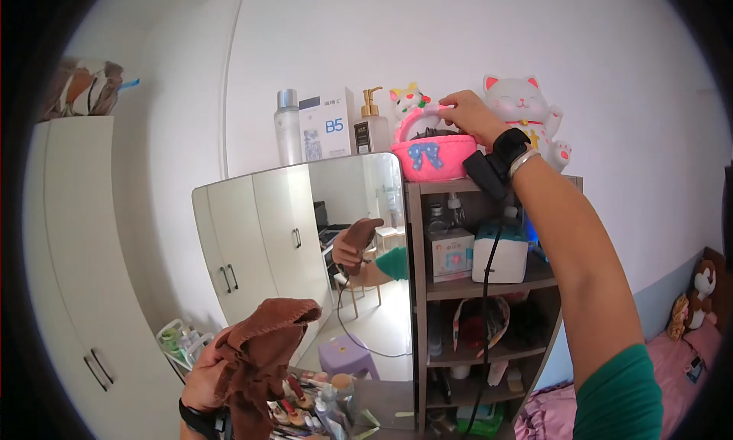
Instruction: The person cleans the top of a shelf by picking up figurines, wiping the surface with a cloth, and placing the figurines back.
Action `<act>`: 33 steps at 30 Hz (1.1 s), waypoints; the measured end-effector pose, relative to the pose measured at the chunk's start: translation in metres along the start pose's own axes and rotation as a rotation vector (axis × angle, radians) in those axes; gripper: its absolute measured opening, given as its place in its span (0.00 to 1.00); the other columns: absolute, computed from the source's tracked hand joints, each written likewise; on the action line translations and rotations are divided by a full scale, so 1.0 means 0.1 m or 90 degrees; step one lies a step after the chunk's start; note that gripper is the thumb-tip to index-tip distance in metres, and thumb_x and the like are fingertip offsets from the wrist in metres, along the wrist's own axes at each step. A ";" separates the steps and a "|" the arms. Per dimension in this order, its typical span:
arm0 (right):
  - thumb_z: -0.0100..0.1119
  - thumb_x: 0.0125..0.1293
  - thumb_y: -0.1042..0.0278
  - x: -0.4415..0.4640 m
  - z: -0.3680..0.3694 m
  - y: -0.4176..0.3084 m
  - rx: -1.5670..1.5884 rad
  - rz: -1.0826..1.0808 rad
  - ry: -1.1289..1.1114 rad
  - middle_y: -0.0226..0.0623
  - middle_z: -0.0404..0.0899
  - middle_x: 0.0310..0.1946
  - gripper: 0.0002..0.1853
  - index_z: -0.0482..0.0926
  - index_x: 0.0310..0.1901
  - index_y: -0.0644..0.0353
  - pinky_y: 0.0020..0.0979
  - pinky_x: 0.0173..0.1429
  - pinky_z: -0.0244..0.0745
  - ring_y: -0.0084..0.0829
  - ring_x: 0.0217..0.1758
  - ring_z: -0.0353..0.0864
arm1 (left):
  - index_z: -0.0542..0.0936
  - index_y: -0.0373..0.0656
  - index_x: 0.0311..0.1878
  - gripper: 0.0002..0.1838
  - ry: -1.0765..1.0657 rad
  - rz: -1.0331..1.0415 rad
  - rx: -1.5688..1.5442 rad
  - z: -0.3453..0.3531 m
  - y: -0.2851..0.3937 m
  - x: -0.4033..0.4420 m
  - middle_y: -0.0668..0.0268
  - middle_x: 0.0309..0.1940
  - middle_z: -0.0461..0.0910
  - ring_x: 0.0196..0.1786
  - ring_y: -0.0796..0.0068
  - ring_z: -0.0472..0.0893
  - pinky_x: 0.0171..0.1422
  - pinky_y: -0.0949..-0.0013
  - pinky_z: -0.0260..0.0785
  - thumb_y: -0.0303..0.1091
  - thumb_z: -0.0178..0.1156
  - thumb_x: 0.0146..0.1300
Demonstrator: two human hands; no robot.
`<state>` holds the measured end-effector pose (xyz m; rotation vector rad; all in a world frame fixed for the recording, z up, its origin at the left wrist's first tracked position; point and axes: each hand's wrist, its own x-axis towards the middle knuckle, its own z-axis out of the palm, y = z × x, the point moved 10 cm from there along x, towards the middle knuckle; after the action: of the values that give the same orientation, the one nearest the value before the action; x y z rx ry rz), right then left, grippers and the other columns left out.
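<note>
My right hand (467, 113) is closed on the handle of a pink basket (447, 161) with a blue bow, which stands on top of the brown shelf unit (458, 289). Dark items show inside the basket. At the lower left, my left hand (205, 375) grips a brown cloth (271, 333) with stitched edges, held up in front of the mirror (282, 218). Behind the basket stands a small white figurine (408, 98), and to its right a white cat figure (519, 102).
A silver-capped bottle (288, 131), a B5 box (327, 127) and a pump bottle (371, 127) stand left of the basket. A black cable (489, 302) hangs before the shelves. Cosmetics (324, 409) crowd the surface below the mirror.
</note>
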<state>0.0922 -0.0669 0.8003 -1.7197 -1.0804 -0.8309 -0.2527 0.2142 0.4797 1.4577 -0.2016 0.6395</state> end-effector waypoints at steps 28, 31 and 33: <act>0.55 0.63 0.62 -0.97 -1.02 -0.96 -0.032 -0.160 0.131 0.48 0.82 0.33 0.21 0.78 0.52 0.69 0.30 0.44 0.74 0.32 0.35 0.81 | 0.63 0.33 0.65 0.29 -0.051 -0.034 -0.047 0.21 -0.05 0.18 0.55 0.56 0.73 0.56 0.64 0.76 0.60 0.63 0.70 0.28 0.59 0.62; 0.55 0.63 0.62 -1.25 -1.18 -1.00 -0.047 -0.147 0.141 0.47 0.82 0.33 0.21 0.78 0.52 0.68 0.29 0.42 0.74 0.29 0.34 0.80 | 0.64 0.33 0.64 0.26 -0.012 0.011 -0.046 0.48 0.14 0.21 0.53 0.55 0.74 0.55 0.61 0.77 0.60 0.61 0.72 0.29 0.56 0.64; 0.55 0.63 0.63 -1.45 -1.27 -1.00 -0.060 -0.133 0.139 0.46 0.82 0.33 0.21 0.77 0.52 0.68 0.28 0.41 0.74 0.28 0.33 0.80 | 0.65 0.33 0.63 0.23 -0.084 0.012 -0.062 0.68 0.21 0.26 0.53 0.55 0.74 0.55 0.59 0.77 0.60 0.60 0.72 0.29 0.52 0.66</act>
<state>-0.0647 -0.2089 0.7531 -1.5660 -1.0965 -1.1890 -0.2251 0.1560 0.5194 1.4061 -0.3446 0.5423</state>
